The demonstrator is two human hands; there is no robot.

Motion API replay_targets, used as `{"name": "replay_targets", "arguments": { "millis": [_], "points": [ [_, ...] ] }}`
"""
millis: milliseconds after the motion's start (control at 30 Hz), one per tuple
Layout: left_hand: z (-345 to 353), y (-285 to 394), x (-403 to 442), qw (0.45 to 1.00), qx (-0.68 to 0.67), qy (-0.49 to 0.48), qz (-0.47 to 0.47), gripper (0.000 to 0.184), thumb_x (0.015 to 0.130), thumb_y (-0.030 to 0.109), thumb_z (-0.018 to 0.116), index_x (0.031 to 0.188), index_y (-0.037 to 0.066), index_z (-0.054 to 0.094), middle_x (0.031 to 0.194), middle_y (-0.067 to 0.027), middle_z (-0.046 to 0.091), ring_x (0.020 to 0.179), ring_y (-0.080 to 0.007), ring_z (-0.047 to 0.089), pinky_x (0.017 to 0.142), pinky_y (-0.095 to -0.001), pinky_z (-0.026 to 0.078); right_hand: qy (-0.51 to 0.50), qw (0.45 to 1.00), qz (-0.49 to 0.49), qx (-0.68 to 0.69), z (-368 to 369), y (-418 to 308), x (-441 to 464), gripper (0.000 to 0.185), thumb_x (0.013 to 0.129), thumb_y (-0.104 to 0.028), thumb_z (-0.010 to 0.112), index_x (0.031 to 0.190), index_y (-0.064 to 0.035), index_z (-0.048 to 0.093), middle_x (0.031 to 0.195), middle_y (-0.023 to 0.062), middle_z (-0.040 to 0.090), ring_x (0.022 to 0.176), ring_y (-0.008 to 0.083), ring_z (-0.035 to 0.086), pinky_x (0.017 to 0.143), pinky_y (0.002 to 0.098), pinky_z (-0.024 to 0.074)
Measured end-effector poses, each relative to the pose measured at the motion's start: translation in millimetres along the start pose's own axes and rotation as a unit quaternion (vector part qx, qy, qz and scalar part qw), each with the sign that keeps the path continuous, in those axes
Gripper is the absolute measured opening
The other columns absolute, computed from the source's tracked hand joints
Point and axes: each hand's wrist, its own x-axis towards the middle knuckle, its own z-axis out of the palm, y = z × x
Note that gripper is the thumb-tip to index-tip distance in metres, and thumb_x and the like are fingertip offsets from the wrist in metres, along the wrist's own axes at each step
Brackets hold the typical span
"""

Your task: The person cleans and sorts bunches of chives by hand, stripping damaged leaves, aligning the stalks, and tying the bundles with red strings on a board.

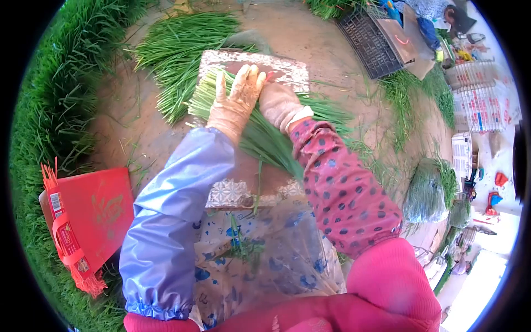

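Observation:
A bundle of long green stalks like garlic chives [263, 135] lies slantwise over a low board [218, 195], its pale cut ends at the upper left. My left hand [235, 102], in a stained pale glove, rests on the pale end with fingers stretched out and partly spread. Beside it and close against it, my gloved right hand [279, 105] is curled down over the bundle; its fingers are mostly hidden. Something small and red [270, 76] shows at its fingertips, too little of it to name.
A loose chive pile [185, 50] lies beyond the board. Left are a red box [105, 210], a bunch of red strips [69, 240] and standing greens [50, 110]. A black crate [370, 44] sits upper right, a plastic-wrapped bundle [426, 193] at right. Plastic sheeting [265, 254] covers my lap.

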Motion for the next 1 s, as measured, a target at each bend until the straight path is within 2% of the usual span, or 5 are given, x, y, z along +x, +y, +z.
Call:
{"name": "replay_targets", "arguments": {
  "millis": [200, 367, 667, 800, 1000],
  "points": [
    [-34.9, -9.8, 37.9, 0.901, -0.06, -0.428, 0.036, 0.079, 0.089, 0.002, 0.045, 0.153, 0.018, 0.002, 0.154, -0.0019, 0.029, 0.143, -0.0206, 0.026, 0.116, -0.0471, 0.02, 0.105, 0.989, -0.018, 0.104, 25.5, 14.9, -11.8, 0.027, 0.084, -0.012, 0.054, 0.11, -0.0066, 0.064, 0.108, 0.0187, 0.066, 0.108, 0.0342, 0.061, 0.092, 0.0385, 0.048],
    [-14.9, 2.3, 35.7, 0.909, -0.007, -0.415, 0.034, 0.063, 0.093, 0.009, 0.045, 0.151, 0.021, 0.022, 0.14, -0.0028, 0.042, 0.133, -0.0219, 0.038, 0.111, -0.0517, 0.026, 0.133, 0.791, 0.122, 0.584, 43.0, 64.0, 29.4, 0.034, 0.082, 0.002, 0.052, 0.114, -0.0041, 0.059, 0.106, 0.0105, 0.065, 0.102, 0.02, 0.062, 0.088, 0.0299, 0.0496],
    [-18.2, 2.5, 27.4, 0.916, -0.054, -0.398, 0.006, 0.068, 0.091, 0.008, 0.047, 0.151, 0.027, 0.02, 0.144, -0.0036, 0.039, 0.138, -0.0232, 0.032, 0.114, -0.0533, 0.019, -0.122, 0.806, 0.165, 0.555, 6.8, 73.8, 59.4, 0.019, 0.087, -0.008, 0.051, 0.069, -0.005, 0.056, 0.056, 0.0059, 0.052, 0.041, 0.0142, 0.048, 0.033, 0.0302, 0.0327],
    [-14.4, 2.3, 26.1, 0.92, -0.059, -0.387, 0.001, 0.076, 0.089, 0.007, 0.051, 0.152, 0.028, 0.015, 0.151, -0.0031, 0.031, 0.141, -0.0234, 0.027, 0.114, -0.0552, 0.016, -0.007, 0.995, 0.095, 0.037, 1.5, 42.2, 58.4, 0.028, 0.086, -0.028, 0.06, 0.097, -0.0029, 0.068, 0.092, 0.0144, 0.07, 0.085, 0.0275, 0.068, 0.071, 0.038, 0.0526],
    [-11.3, 3.0, 22.0, 0.93, -0.088, -0.357, 0.01, 0.069, 0.089, 0.016, 0.055, 0.151, 0.019, 0.023, 0.153, -0.0061, 0.026, 0.142, -0.0285, 0.024, 0.113, -0.0595, 0.014, 0.06, 0.983, 0.131, 0.116, 10.7, 22.8, 44.1, 0.03, 0.086, -0.035, 0.059, 0.11, -0.0215, 0.068, 0.108, 0.012, 0.067, 0.103, 0.0307, 0.063, 0.087, 0.0386, 0.0487]
  ]
}}
